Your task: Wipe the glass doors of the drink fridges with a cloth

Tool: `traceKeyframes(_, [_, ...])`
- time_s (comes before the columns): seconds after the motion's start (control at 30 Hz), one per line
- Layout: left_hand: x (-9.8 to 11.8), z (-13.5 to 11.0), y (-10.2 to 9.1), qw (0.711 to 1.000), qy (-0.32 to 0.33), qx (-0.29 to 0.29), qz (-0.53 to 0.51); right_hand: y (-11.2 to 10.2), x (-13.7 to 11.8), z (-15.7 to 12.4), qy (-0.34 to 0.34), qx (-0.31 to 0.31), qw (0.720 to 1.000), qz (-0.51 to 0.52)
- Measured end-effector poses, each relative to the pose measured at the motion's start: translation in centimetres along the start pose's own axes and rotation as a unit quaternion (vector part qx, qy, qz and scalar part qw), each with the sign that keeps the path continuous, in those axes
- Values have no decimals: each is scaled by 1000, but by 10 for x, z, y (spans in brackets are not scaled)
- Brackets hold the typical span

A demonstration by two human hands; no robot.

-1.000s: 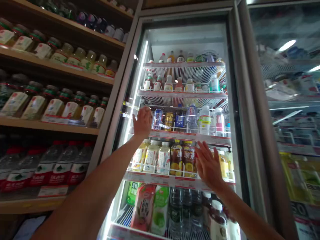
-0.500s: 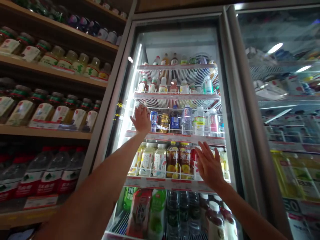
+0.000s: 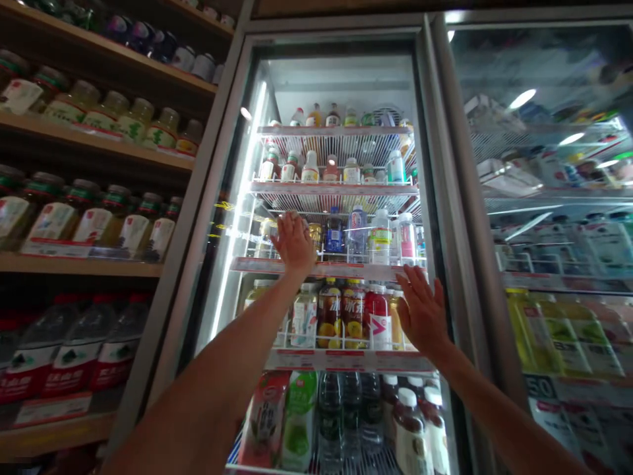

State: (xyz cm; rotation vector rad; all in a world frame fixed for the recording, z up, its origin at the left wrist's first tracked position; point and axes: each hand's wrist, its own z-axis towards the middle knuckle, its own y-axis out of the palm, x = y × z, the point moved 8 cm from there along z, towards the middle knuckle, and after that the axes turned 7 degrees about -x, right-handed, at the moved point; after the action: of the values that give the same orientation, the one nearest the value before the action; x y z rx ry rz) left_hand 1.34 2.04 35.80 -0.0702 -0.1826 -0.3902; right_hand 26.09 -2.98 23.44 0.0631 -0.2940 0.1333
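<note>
My left hand (image 3: 297, 243) is raised before the middle shelf of a lit drinks fridge (image 3: 340, 191), fingers stretched and holding nothing. It covers part of a gold can (image 3: 315, 233); a dark blue bottle (image 3: 335, 232) stands just to its right. Lower down on the right, my right hand (image 3: 424, 310) is also open, palm towards the fridge. Beside its fingers are a red bottle with a white label (image 3: 378, 320) and a pink-labelled bottle (image 3: 407, 237) above. Whether either hand touches the glass, I cannot tell.
Wooden shelves (image 3: 99, 265) with rows of bottles run along the left. A metal door frame (image 3: 457, 198) divides this fridge from a second glass-fronted one holding yellow bottles (image 3: 531, 330). Large bottles and cartons, one green (image 3: 299, 419), stand on the bottom shelf.
Both hands have moved right across the fridge, and the view has shifted slightly right. My left hand now covers the blue can's place; the red bottle shows clear of my right hand.
</note>
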Motion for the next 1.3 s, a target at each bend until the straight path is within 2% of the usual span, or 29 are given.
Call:
traceKeyframes(0.03, [20,-6,7,997,74,-27,7,0,4,1,7,-2,1000,-1])
traceKeyframes(0.07, [45,-16,15,982,175,-64,17,0,7,1,13,-5,1000,0])
traceKeyframes(0.13, [85,-44,28,920,367,-132,31,2,11,3,22,-12,1000,5])
traceKeyframes(0.17, [96,-54,32,897,416,-147,33,2,12,4,25,-15,1000,8])
traceKeyframes(0.2, [101,-57,33,895,420,-145,32,3,13,6,28,-15,999,11])
traceKeyframes(0.23, [101,-54,32,914,383,-127,27,4,13,7,30,-16,999,12])
traceKeyframes(0.3, [90,-41,27,968,239,-68,11,8,15,12,37,-24,999,10])
traceKeyframes(0.33, [87,-40,26,981,186,-48,4,10,17,14,41,-30,999,8])
traceKeyframes(0.37, [89,-41,28,984,173,-46,-1,13,18,17,45,-37,998,6])
traceKeyframes(0.4, [97,-45,32,977,203,-60,-3,16,19,18,48,-44,998,6])
traceKeyframes(0.47, [119,-58,41,943,316,-104,3,20,20,21,48,-52,997,10])
traceKeyframes(0.5, [123,-62,44,931,346,-115,6,20,21,21,47,-53,997,15])
traceKeyframes(0.53, [122,-60,43,936,335,-110,5,20,22,20,47,-52,997,19])
traceKeyframes(0.6, [103,-46,36,974,217,-62,-8,19,25,18,48,-52,997,26])
traceKeyframes(0.67, [85,-40,30,993,114,-21,-22,16,29,14,55,-51,997,23])
traceKeyframes(0.7, [85,-41,30,993,112,-21,-23,15,32,13,58,-50,997,19])
traceKeyframes(0.73, [91,-45,32,988,152,-38,-19,14,34,11,60,-50,997,14])
traceKeyframes(0.77, [102,-53,36,973,220,-66,-10,13,37,10,62,-48,997,9])
traceKeyframes(0.83, [124,-75,45,917,378,-129,9,11,41,7,63,-47,997,6])
traceKeyframes(0.87, [130,-85,47,889,433,-150,16,10,43,6,63,-49,997,7])
traceKeyframes(0.9, [133,-91,48,874,458,-159,21,8,45,4,64,-50,997,9])
traceKeyframes(0.93, [133,-90,48,878,452,-156,22,7,47,3,66,-50,997,11])
traceKeyframes(0.97, [131,-86,46,896,420,-144,17,4,47,1,67,-47,997,15])
traceKeyframes(1.03, [124,-75,42,941,319,-108,-10,-3,44,1,61,-30,997,32])
traceKeyframes(1.1, [121,-73,41,965,244,-81,-52,-9,33,6,38,-6,997,70])
traceKeyframes(1.2, [125,-80,44,971,207,-72,-97,-9,8,21,-8,1,988,152])
traceKeyframes(1.3, [121,-85,47,973,195,-82,-94,6,-14,42,-2,-37,980,194])
